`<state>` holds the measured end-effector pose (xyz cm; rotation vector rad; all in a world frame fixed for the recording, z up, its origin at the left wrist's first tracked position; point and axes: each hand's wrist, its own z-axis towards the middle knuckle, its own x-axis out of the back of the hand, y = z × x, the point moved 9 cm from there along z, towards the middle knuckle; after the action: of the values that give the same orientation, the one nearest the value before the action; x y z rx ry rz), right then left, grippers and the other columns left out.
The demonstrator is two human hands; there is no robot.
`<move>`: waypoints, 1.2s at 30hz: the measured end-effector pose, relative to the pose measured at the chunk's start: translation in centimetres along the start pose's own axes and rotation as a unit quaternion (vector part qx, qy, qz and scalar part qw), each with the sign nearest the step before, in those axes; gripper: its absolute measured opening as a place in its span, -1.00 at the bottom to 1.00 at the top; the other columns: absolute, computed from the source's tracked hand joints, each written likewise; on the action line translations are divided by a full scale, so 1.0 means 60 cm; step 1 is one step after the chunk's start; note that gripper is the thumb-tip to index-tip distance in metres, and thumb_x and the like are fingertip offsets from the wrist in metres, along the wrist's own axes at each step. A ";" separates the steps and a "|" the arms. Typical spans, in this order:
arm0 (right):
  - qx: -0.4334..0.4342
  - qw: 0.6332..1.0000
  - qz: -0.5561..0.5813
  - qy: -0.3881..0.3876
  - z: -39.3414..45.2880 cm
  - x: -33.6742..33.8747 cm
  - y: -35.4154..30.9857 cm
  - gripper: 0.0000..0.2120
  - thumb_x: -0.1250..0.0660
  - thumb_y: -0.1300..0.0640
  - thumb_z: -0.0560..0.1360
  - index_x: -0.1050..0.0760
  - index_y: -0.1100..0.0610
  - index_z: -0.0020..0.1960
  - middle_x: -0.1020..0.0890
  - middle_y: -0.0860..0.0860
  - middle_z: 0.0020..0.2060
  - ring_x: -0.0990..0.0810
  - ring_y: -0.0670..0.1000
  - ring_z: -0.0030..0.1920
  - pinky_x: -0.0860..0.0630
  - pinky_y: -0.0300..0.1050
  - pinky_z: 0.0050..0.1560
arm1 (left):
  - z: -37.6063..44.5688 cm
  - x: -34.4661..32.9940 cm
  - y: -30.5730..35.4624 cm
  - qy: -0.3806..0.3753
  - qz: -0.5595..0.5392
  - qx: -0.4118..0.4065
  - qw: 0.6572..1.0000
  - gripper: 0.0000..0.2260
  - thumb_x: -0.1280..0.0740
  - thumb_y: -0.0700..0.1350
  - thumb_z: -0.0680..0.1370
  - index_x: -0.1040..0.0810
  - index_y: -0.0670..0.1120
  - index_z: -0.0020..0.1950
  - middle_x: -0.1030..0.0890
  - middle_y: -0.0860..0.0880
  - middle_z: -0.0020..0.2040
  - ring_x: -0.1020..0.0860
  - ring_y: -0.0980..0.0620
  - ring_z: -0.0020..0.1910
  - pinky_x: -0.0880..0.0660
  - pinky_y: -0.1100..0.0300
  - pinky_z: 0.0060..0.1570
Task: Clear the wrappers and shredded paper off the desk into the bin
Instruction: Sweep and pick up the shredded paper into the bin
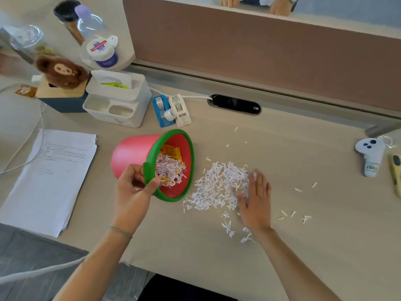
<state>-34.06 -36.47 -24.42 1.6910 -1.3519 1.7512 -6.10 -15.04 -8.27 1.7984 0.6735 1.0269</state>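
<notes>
A small pink bin (132,151) with a green rim lies tipped on its side on the desk, its mouth facing right. Inside it are shredded paper and a yellow wrapper (172,152). My left hand (135,190) grips the bin's green rim at its lower left edge. A pile of white shredded paper (217,187) lies on the desk just right of the bin's mouth. My right hand (256,198) rests flat with fingers apart against the pile's right side. Loose shreds (293,213) are scattered farther right and toward me.
A stack of printed sheets (47,177) lies at the left. Behind the bin stand a white organiser box (118,101), tape dispensers (171,109) and a plush toy. A cable port (234,104) sits below the brown partition. Another person's hands show above the partition.
</notes>
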 end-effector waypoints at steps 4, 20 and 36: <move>0.076 0.996 -0.043 0.002 0.017 -0.020 -0.070 -0.26 -0.08 -0.29 0.61 -0.06 0.10 0.64 -0.06 0.17 0.63 0.05 0.19 0.63 0.06 0.24 0.59 | -0.006 0.003 0.002 -0.013 0.008 -0.008 1.000 -0.81 -0.54 -0.31 0.47 -0.54 -0.21 -0.06 -0.52 -0.21 -0.21 -0.43 0.15 -0.32 -0.56 -0.29 -0.04; 0.224 0.967 -0.113 0.045 0.077 0.009 -0.119 -0.68 -0.09 0.03 0.58 -0.55 0.16 0.06 -0.61 0.09 -0.08 -0.62 0.17 -0.10 -0.57 0.00 -0.20 | -0.008 0.017 0.006 -0.021 0.006 0.006 1.000 -0.73 -0.49 -0.09 0.38 -0.55 -0.21 -0.04 -0.55 -0.36 -0.17 -0.48 -0.06 -0.24 -0.56 -0.38 -0.06; -0.166 0.918 0.361 0.005 0.127 0.074 -0.090 -0.68 -0.22 0.18 0.52 -0.19 0.06 -0.35 -0.24 0.03 -0.46 -0.20 0.03 -0.42 -0.14 -0.07 -0.37 | 0.008 0.030 -0.010 0.000 -0.038 0.031 0.999 -0.84 -0.48 -0.36 0.50 -0.52 -0.29 -0.04 -0.46 -0.17 -0.24 -0.43 0.04 -0.28 -0.58 -0.39 -0.10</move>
<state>-26.44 -41.56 -19.61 1.0506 -2.3145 1.7031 -4.79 -13.59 -8.29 1.8124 0.7762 0.9649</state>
